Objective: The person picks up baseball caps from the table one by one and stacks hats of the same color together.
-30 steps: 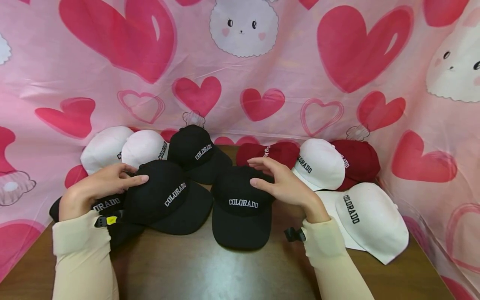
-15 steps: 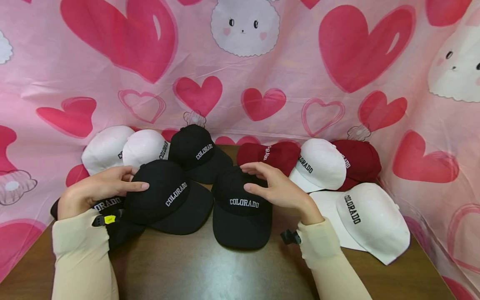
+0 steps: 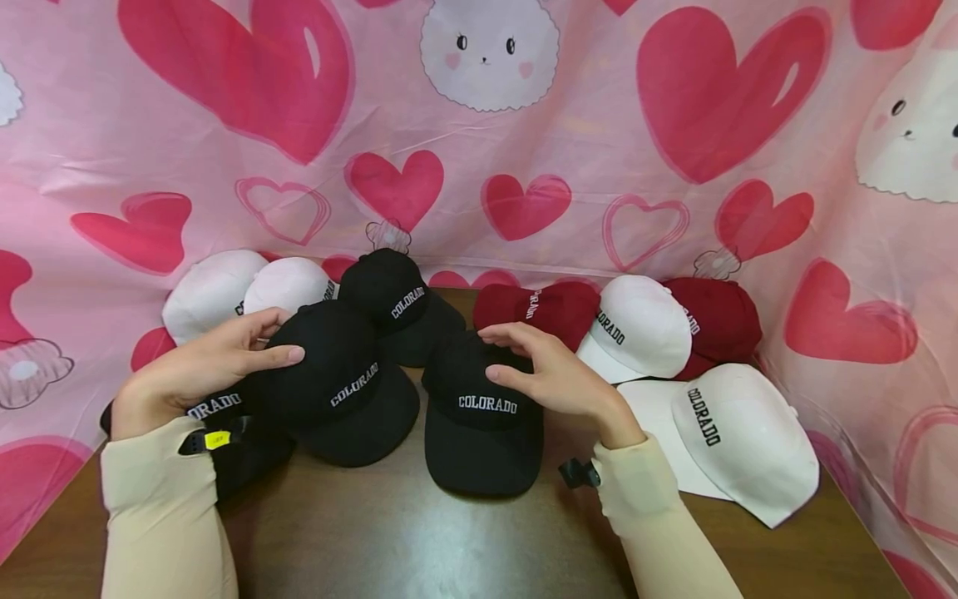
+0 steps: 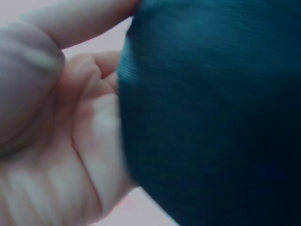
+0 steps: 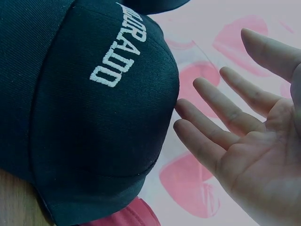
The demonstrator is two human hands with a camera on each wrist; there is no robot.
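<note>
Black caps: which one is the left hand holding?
The middle cap of the three black ones in front; only this one has the left hand pinching its crown.

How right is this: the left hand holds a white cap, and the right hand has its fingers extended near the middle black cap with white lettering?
One error: the head view shows the left hand holding a black cap, not a white one. The right hand does have its fingers extended near the middle black cap with white lettering.
</note>
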